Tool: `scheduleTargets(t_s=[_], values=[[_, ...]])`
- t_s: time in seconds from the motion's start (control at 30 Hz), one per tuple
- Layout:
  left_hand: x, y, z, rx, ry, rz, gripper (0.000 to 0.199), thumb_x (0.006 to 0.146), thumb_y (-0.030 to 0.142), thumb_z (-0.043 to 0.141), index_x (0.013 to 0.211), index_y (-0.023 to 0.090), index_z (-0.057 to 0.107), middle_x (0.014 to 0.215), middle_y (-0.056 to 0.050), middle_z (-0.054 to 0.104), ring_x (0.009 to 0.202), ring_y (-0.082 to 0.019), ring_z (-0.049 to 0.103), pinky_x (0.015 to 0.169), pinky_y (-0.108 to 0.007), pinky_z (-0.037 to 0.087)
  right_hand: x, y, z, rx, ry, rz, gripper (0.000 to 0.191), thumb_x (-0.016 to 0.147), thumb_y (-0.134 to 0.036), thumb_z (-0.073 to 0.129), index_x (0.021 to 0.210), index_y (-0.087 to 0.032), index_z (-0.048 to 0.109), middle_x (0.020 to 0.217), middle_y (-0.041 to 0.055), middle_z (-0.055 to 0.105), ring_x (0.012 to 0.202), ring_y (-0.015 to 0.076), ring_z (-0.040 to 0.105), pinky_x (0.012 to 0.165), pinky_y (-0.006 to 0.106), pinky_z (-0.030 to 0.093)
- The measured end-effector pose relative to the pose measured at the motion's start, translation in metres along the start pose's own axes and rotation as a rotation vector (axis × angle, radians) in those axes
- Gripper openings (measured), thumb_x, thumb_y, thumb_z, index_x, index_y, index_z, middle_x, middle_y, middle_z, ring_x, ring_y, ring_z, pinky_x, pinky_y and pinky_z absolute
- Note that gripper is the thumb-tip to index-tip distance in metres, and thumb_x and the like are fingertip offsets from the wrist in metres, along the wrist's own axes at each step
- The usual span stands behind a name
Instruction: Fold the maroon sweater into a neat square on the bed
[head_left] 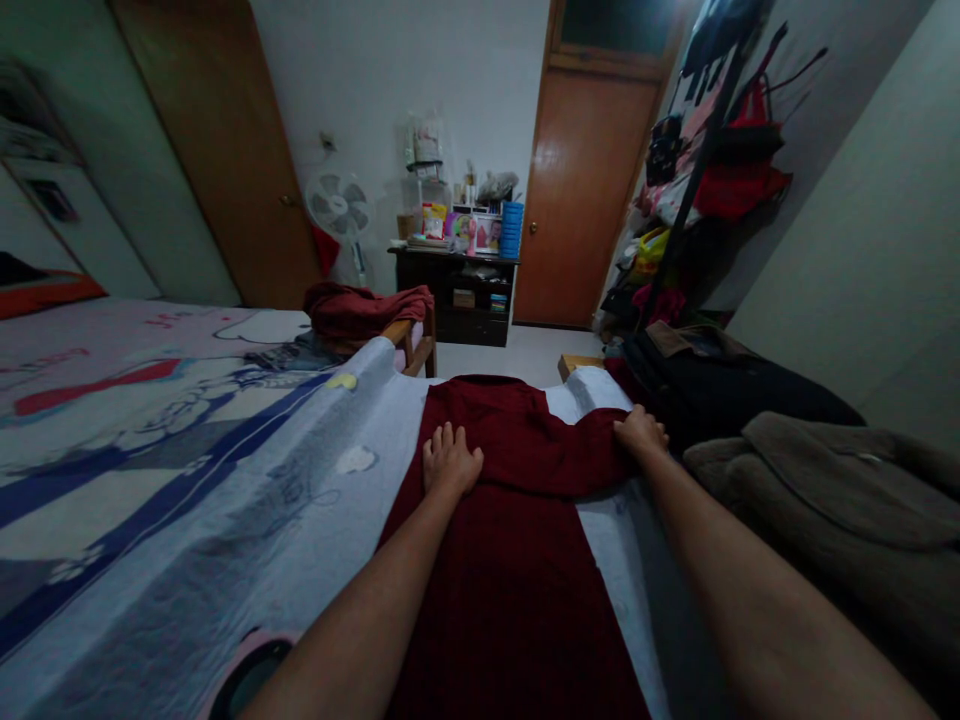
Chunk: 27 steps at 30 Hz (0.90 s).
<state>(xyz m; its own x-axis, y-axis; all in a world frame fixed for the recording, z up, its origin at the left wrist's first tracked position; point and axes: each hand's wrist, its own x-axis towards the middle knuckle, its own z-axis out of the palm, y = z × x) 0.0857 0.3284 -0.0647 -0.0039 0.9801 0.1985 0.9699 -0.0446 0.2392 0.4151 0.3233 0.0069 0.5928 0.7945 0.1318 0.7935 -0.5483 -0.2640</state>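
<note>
A long dark red garment (510, 590) lies spread on the light blue-grey bed cover (300, 540), its collar end away from me. My left hand (451, 460) rests on its upper left part, palm down with the fingers apart. One sleeve reaches out to the right, folded partly across the body of the garment. At the end of that sleeve, my right hand (642, 434) is closed on the cuff.
Folded dark clothes (735, 375) and a grey-brown coat (840, 500) are piled at the right. A rust-red cloth (367, 310) hangs over a wooden bed end. Behind stand a fan (339, 205), a dark cabinet (450, 290) and a door (581, 190). A round pink-rimmed object (251, 675) lies lower left.
</note>
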Motion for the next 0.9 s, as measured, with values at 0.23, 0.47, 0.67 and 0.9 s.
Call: scheduleTargets(t_s=[0.23, 0.47, 0.67, 0.9], values=[[-0.002, 0.002, -0.004, -0.019, 0.0, -0.012, 0.059, 0.085, 0.043, 0.044, 0.138, 0.016, 0.045, 0.151, -0.015, 0.036, 0.14, -0.031, 0.028, 0.112, -0.045, 0.021, -0.01, -0.008, -0.018, 0.077, 0.025, -0.052, 0.04, 0.077, -0.022, 0.05, 0.111, -0.01, 0.066, 0.109, 0.0226, 0.065, 0.101, 0.0317, 0.063, 0.078, 0.036, 0.044], [-0.002, 0.002, -0.001, -0.069, 0.012, -0.016, 0.059, 0.084, 0.042, 0.046, 0.137, 0.016, 0.046, 0.151, -0.013, 0.036, 0.14, -0.031, 0.027, 0.113, -0.047, 0.019, -0.059, -0.033, -0.059, 0.197, 0.133, -0.229, 0.028, 0.077, -0.022, 0.051, 0.098, -0.017, 0.069, 0.094, 0.0111, 0.071, 0.09, 0.0235, 0.064, 0.074, 0.028, 0.043], [-0.001, -0.001, -0.005, -0.231, -0.02, -0.008, 0.052, 0.084, 0.038, 0.049, 0.133, 0.021, 0.05, 0.152, -0.01, 0.036, 0.142, -0.028, 0.023, 0.115, -0.049, 0.015, -0.134, -0.05, -0.088, 0.465, 0.019, -0.45, 0.026, 0.079, -0.028, 0.049, 0.094, -0.021, 0.068, 0.087, 0.0046, 0.071, 0.08, 0.019, 0.064, 0.072, 0.027, 0.046], [0.012, -0.016, -0.024, -0.776, -0.093, -0.099, 0.037, 0.084, 0.017, 0.044, 0.117, 0.02, 0.061, 0.134, -0.005, 0.058, 0.128, -0.018, 0.047, 0.11, -0.037, 0.033, -0.209, -0.049, -0.087, 0.541, -0.168, -0.748, 0.023, 0.081, -0.026, 0.05, 0.097, -0.024, 0.065, 0.094, 0.0033, 0.069, 0.085, 0.0188, 0.063, 0.079, 0.032, 0.047]])
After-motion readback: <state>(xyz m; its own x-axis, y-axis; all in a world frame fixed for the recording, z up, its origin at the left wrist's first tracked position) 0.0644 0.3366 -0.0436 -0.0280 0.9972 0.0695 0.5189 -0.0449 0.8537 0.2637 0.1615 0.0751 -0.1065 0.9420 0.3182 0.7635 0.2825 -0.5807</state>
